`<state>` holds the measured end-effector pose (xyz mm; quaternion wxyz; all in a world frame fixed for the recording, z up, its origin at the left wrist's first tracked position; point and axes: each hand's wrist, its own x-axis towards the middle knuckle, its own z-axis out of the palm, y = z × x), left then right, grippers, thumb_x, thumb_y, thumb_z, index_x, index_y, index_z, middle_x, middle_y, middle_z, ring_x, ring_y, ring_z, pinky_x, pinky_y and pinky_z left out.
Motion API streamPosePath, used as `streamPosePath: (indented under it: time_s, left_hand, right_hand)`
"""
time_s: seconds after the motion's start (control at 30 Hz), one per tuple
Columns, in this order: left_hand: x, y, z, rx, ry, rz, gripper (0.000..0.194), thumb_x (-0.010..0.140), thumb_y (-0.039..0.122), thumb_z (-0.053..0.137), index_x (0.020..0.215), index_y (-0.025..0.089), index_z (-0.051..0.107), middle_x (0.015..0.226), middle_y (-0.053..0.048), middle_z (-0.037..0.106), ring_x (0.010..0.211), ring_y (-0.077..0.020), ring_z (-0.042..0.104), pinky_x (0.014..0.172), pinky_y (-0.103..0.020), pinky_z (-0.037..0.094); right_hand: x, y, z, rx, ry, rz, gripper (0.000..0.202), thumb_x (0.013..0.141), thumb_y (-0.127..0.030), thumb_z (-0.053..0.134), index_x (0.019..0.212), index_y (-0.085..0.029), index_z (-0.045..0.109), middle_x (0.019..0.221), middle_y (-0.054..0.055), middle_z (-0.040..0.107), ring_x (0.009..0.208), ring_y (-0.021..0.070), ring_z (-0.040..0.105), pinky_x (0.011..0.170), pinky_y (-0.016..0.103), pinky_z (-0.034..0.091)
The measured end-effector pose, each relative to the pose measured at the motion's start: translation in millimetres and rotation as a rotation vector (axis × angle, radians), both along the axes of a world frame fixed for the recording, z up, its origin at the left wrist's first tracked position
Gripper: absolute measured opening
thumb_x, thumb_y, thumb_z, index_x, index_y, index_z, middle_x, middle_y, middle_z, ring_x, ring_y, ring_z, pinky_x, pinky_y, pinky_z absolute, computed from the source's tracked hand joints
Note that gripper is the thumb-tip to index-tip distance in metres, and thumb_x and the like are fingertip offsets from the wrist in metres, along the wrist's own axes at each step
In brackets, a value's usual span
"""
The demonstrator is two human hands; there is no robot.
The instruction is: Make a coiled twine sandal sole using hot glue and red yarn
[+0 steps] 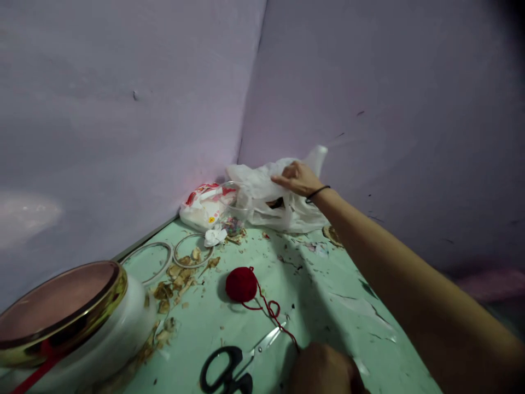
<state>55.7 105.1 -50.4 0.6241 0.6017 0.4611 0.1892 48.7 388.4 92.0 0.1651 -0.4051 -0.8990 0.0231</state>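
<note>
My right hand (298, 178), with a dark band on its wrist, reaches far forward to a crumpled white plastic bag (262, 180). Its fingers are curled against the bag and appear to grip it; the fingertips are partly hidden. At the bottom edge my left hand (324, 372) is closed, its lower part cut off. A red yarn strand runs into this fist from a ball of red yarn (241, 284) in the middle of the table. Between ball and fist lie scissors (246, 361) with black handles, the yarn crossing near their tips.
A white pot with a gold rim (118, 284) stands at left. Two rings (174, 257) lie behind it among dry peelings (180, 276). A clear tub (235, 210), crumpled tissue (215, 236) and a red-and-white bag (199, 210) sit in the corner, against purple walls (184, 109).
</note>
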Motion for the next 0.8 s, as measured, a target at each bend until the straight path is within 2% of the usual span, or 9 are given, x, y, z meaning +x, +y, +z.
streamPosePath:
  time_s: [0.1,0.23,0.33,0.4,0.47,0.53,0.67,0.73,0.8]
  left_hand:
    - [-0.1,-4.0,8.4,0.005,0.054,0.061,0.014,0.077,0.026,0.061,0.087,0.018,0.066,0.084,-0.004,0.065,0.077,-0.0182,0.060,0.061,-0.025,0.047]
    - [-5.3,-5.8,30.8,0.024,0.033,0.184,0.010,0.065,0.018,0.057,0.063,0.015,0.067,0.055,0.000,0.059,0.053,-0.0132,0.054,0.043,-0.020,0.031]
    - [-9.8,-4.0,44.7,0.049,-0.061,0.293,0.011,0.056,0.012,0.051,0.049,0.013,0.060,0.044,0.003,0.048,0.045,-0.0103,0.044,0.040,-0.020,0.024]
    - [-11.6,-1.0,49.8,0.011,-0.080,0.294,0.010,0.055,0.011,0.050,0.047,0.014,0.056,0.040,0.005,0.041,0.043,-0.0094,0.039,0.040,-0.020,0.022]
    - [-13.0,2.1,53.7,-0.027,-0.109,0.284,0.010,0.056,0.013,0.050,0.047,0.014,0.054,0.039,0.005,0.041,0.042,-0.0091,0.037,0.041,-0.020,0.025]
    - [-14.8,3.9,58.3,-0.052,-0.157,0.273,0.008,0.055,0.013,0.051,0.051,0.013,0.057,0.045,0.003,0.050,0.046,-0.0089,0.042,0.046,-0.020,0.031]
    - [-18.5,-1.4,69.8,-0.109,-0.206,0.310,0.013,0.057,0.026,0.058,0.052,0.014,0.054,0.037,0.008,0.040,0.037,-0.0047,0.027,0.040,-0.019,0.024]
    - [-19.0,-7.8,74.6,-0.144,-0.219,0.311,0.019,0.056,0.031,0.061,0.053,0.015,0.052,0.033,0.011,0.031,0.034,-0.0031,0.019,0.037,-0.018,0.016]
    - [-18.6,-14.6,77.9,-0.176,-0.230,0.303,0.022,0.054,0.034,0.063,0.053,0.015,0.051,0.033,0.011,0.029,0.033,-0.0021,0.016,0.036,-0.018,0.011]
  right_hand:
    - [27.7,-19.0,-28.5,0.019,-0.185,0.056,0.021,0.071,-0.032,0.068,0.064,-0.012,0.064,0.079,0.011,0.065,0.092,0.0262,0.056,0.085,0.037,0.041]
    - [24.5,-38.8,-51.2,0.022,-0.314,0.083,0.027,0.088,-0.029,0.052,0.112,-0.017,0.054,0.116,0.008,0.056,0.096,0.0201,0.057,0.081,0.041,0.048]
    - [24.7,-59.2,-28.3,-0.016,-0.339,0.103,0.027,0.076,-0.014,0.064,0.103,-0.012,0.062,0.111,0.012,0.060,0.103,0.0245,0.055,0.093,0.039,0.040]
    - [38.7,-86.7,-3.8,-0.029,-0.305,0.111,0.045,0.076,-0.009,0.061,0.119,-0.018,0.054,0.126,0.009,0.053,0.111,0.0224,0.051,0.096,0.034,0.036]
    - [63.1,-129.0,15.9,-0.006,-0.217,0.067,0.049,0.081,-0.011,0.053,0.128,-0.020,0.045,0.133,0.007,0.047,0.116,0.0206,0.047,0.095,0.032,0.036]
    - [93.7,-182.0,22.4,0.014,0.050,-0.076,0.035,0.080,-0.012,0.052,0.114,-0.019,0.058,0.115,0.008,0.061,0.097,0.0197,0.059,0.084,0.032,0.043]
    - [152.8,-281.4,-10.3,-0.241,0.490,-0.408,0.015,0.078,-0.020,0.054,0.082,-0.017,0.068,0.070,0.005,0.069,0.061,0.0171,0.062,0.059,0.030,0.049]
    - [170.7,-312.9,-36.4,-0.444,0.690,-0.440,0.017,0.077,-0.023,0.055,0.088,-0.017,0.066,0.073,0.006,0.069,0.055,0.0152,0.061,0.052,0.028,0.050]
    - [177.5,-331.4,-57.4,-0.461,0.732,-0.361,0.023,0.076,-0.020,0.056,0.097,-0.018,0.064,0.079,0.006,0.069,0.055,0.0136,0.060,0.051,0.027,0.049]
